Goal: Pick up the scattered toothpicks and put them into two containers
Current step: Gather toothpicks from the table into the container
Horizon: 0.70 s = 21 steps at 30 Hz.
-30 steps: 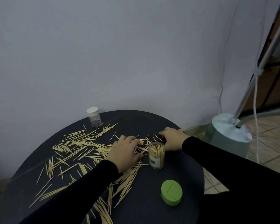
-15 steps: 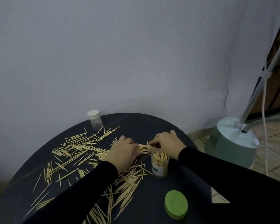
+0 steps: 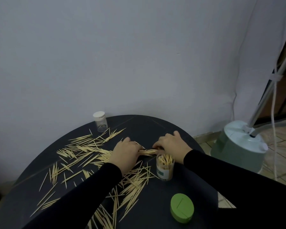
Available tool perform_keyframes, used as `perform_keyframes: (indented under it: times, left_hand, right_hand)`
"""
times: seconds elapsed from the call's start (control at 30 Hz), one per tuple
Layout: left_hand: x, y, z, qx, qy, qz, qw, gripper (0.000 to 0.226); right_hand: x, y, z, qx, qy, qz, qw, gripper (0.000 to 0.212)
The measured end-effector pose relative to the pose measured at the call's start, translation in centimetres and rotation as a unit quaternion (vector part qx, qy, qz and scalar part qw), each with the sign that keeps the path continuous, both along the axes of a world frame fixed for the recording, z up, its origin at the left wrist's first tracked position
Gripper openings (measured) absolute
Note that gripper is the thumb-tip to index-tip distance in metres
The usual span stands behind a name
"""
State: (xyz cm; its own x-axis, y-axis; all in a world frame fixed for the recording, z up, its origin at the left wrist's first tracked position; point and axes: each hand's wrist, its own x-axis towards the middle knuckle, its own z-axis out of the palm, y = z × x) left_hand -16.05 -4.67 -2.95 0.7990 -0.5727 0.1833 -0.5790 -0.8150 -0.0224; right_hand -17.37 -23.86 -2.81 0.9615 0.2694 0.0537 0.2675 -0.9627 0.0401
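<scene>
Scattered toothpicks (image 3: 82, 151) cover the left and middle of a dark round table (image 3: 155, 128). Between my hands lies a small bundle of toothpicks (image 3: 148, 152); my left hand (image 3: 125, 152) pinches its left end and my right hand (image 3: 171, 144) pinches its right end, both low on the table. Just in front of my right hand stands an open clear container (image 3: 165, 166) partly filled with upright toothpicks. A second clear container with a white cap (image 3: 100, 121) stands at the table's far edge, capped and nearly empty.
A green oval lid (image 3: 182, 207) lies at the near right of the table. The wall runs close behind the table. On the tiled floor to the right stands a pale green appliance base (image 3: 238, 146) with a metal pole and a white cord.
My right hand came in from the far right toward my left hand. Both hands now hold a gathered bundle between them. The camera view shifted slightly.
</scene>
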Motion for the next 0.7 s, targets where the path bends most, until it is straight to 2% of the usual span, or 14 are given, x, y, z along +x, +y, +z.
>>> perform_keyframes:
  times: [0.1, 0.23, 0.4, 0.7]
  left_hand:
    - [-0.1, -0.1, 0.0, 0.033, -0.006, 0.001, 0.999, 0.030]
    - [-0.3, -0.1, 0.2, 0.050, -0.024, 0.007, 0.998, 0.029]
    - [-0.4, 0.2, 0.5, 0.011, -0.046, 0.021, 0.999, 0.029]
    - [-0.4, 0.2, 1.1, -0.056, -0.031, 0.036, 0.997, 0.025]
  right_hand:
    - [-0.2, 0.2, -0.1, -0.028, -0.007, 0.017, 0.999, 0.036]
    - [-0.2, 0.5, 0.2, -0.008, -0.013, 0.021, 1.000, 0.031]
    - [-0.2, 0.5, 0.0, 0.014, -0.012, 0.009, 1.000, 0.024]
    - [-0.6, -0.7, 0.2, 0.100, -0.024, -0.032, 0.994, 0.018]
